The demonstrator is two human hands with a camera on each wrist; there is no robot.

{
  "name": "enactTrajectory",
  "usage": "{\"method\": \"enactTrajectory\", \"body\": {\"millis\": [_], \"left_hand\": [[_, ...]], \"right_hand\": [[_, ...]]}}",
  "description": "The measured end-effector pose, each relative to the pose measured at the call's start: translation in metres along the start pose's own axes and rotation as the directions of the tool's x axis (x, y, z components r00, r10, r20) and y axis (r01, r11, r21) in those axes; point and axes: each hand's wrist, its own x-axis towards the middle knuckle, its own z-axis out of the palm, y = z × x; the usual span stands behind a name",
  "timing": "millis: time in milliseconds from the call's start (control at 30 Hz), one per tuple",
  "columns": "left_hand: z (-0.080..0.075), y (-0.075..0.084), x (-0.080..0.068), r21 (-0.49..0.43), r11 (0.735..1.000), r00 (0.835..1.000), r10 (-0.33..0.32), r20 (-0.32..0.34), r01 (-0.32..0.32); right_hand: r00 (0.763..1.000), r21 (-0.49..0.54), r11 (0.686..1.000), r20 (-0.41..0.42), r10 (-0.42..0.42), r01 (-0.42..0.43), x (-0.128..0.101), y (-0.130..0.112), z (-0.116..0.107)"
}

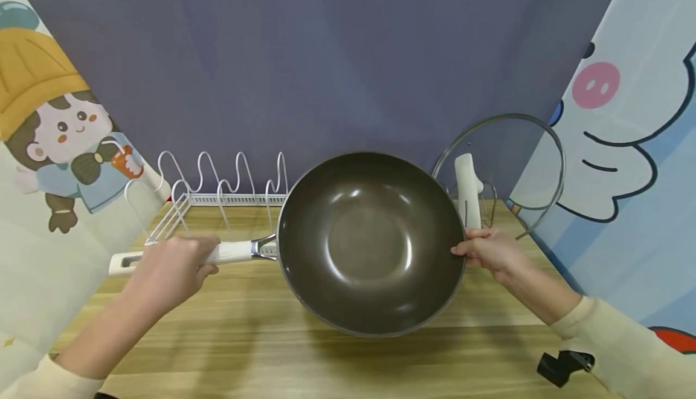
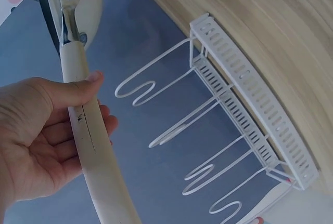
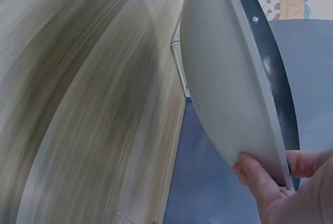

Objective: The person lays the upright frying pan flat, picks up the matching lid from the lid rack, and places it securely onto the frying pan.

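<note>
Left grip (image 1: 168, 269) is wrapped round the white handle (image 1: 231, 252) of the wok (image 1: 372, 242), thumb over the top and fingers beneath, as the left wrist view confirms. Right grip (image 1: 486, 253) pinches the wok's opposite rim, thumb on the inner edge and fingertips (image 3: 250, 174) on the pale outer shell. Wok sits at the centre of the head frame, held between both hands above the wooden desk (image 1: 272, 338) and tilted so its bowl faces the camera. Interior is dark brown-grey, smooth and glossy, with several light reflections; rim is a thin metal edge; a metal bracket riveted to the bowl joins the handle. Outer surface is off-white. White wire rack (image 1: 217, 190) stands on the desk at left centre, behind the handle. Glass lid (image 1: 505, 169) with a white handle stands upright at right centre, behind the right hand. Small black object (image 1: 562, 366) lies at lower right.
</note>
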Motion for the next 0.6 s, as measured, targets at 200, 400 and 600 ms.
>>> {"method": "enactTrajectory", "body": {"millis": [200,400,600], "left_hand": [[0.009,0.001,-0.006,0.027,0.998,0.996,0.064,-0.067,-0.062],[0.011,0.000,-0.005,0.031,0.997,0.995,0.072,-0.073,-0.070],[0.012,-0.002,-0.006,0.029,0.998,0.996,0.064,-0.055,-0.062]], "right_hand": [[0.997,-0.076,0.997,-0.067,-0.036,0.031,0.000,0.004,0.002],[0.995,-0.086,0.995,-0.089,-0.051,0.043,-0.001,0.007,0.002],[0.995,-0.101,0.994,-0.089,-0.043,0.034,-0.003,0.009,0.005]]}}
